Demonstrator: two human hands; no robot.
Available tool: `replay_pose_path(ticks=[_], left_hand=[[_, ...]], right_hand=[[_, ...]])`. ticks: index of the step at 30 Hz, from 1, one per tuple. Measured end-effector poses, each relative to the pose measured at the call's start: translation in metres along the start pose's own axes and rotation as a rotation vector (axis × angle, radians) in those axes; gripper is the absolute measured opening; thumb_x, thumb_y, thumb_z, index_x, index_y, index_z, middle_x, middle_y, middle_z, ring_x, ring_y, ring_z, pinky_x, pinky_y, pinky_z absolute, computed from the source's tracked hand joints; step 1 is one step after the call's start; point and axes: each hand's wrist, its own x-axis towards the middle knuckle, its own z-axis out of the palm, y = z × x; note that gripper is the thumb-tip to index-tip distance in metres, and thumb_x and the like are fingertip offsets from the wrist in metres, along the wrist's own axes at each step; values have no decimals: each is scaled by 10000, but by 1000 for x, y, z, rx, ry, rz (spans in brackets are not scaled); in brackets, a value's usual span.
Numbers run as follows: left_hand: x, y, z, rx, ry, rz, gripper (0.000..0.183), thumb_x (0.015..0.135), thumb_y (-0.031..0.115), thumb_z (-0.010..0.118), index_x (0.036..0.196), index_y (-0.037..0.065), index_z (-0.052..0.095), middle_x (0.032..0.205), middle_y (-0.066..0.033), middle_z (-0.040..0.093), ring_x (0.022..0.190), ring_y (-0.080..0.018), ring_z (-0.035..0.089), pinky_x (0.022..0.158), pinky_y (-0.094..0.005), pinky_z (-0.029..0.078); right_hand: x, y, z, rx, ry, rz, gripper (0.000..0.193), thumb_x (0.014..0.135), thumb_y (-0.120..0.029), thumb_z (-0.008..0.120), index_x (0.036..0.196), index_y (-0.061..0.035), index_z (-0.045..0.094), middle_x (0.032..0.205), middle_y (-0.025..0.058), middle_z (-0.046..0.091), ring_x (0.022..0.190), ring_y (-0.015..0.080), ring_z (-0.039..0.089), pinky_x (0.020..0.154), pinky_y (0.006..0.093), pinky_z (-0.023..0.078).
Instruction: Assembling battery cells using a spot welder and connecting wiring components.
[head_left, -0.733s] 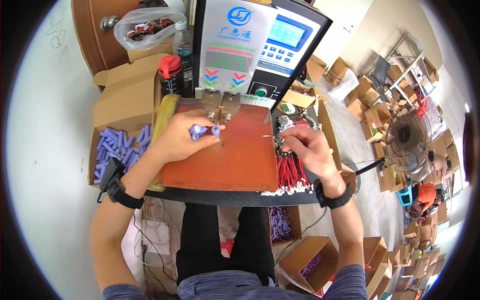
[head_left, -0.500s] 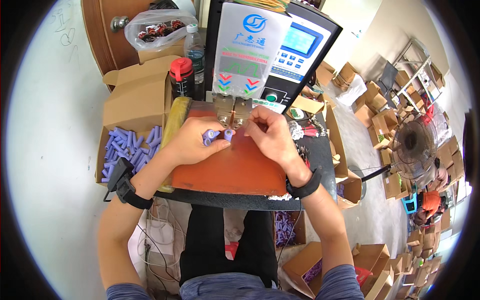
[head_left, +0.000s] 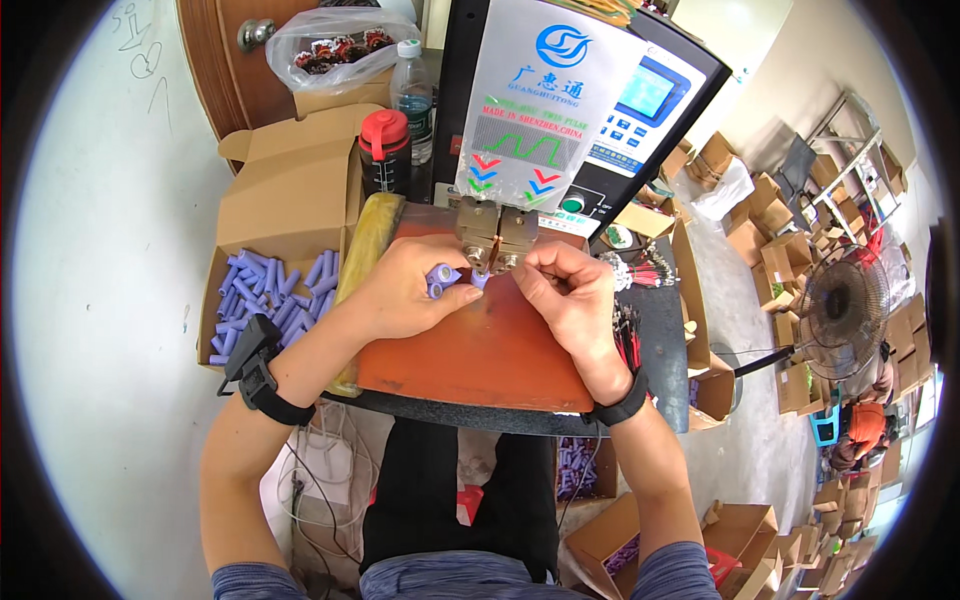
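My left hand [head_left: 398, 295] is closed around several purple cylindrical battery cells [head_left: 438, 284], their round ends facing up. Between its thumb and fingertips one more battery cell [head_left: 480, 281] stands upright, its top just under the paired metal electrode holders [head_left: 497, 236] of a spot welder [head_left: 545, 110]. Whether the cell touches the electrodes I cannot tell. To the right of those holders my right hand [head_left: 582, 302] is pinched, thumb against forefinger; what lies in the pinch, if anything, is too small to make out. Both hands are above an orange-brown mat [head_left: 470, 365].
An open cardboard box [head_left: 290, 215] of purple cells stands left, beside a yellow roll [head_left: 368, 285]. Behind are a red-capped bottle [head_left: 385, 155] and a clear water bottle [head_left: 412, 105]. Wire leads [head_left: 645, 268] lie right of the mat. A fan [head_left: 842, 300] stands farther right among boxes.
The whole view has shifted, so the bench appears lower and farther right. The upright cell in my left hand has come closer beneath the electrodes. My right hand stays pinched beside them.
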Motion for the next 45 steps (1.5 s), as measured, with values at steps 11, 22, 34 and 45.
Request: replay_pose_path(ticks=[11, 22, 34, 45], left_hand=[[-1, -1, 1, -17, 7, 1, 142, 759, 94, 707, 854, 9, 643, 762, -133, 610, 679, -274, 601, 617, -345, 454], [0, 2, 1, -13, -4, -2, 137, 768, 88, 696, 871, 13, 645, 784, -130, 626, 695, -273, 609, 639, -343, 464], [-3, 9, -5, -32, -22, -52, 192, 768, 84, 689, 945, 20, 648, 853, -141, 658, 771, -289, 645, 694, -351, 489], [-12, -7, -19, 258, -102, -246, 183, 797, 160, 692, 850, -2, 626, 804, -123, 614, 696, -217, 556, 650, -352, 448]], right_hand=[[0, -4, 6, 59, -117, 16, 54, 875, -2, 617, 921, 24, 625, 833, 24, 658, 741, 39, 596, 650, 184, 482], [-2, -7, 10, -1, -112, -45, 73, 884, 5, 599, 948, 36, 617, 829, 22, 648, 749, 51, 607, 650, 199, 498], [-1, -6, 15, -42, -119, -81, 74, 890, 3, 592, 952, 39, 613, 826, 17, 642, 744, 44, 601, 637, 196, 499], [9, 13, 22, -328, 102, -497, 93, 724, -73, 662, 808, -62, 622, 769, 112, 639, 681, 286, 638, 578, 348, 499]])
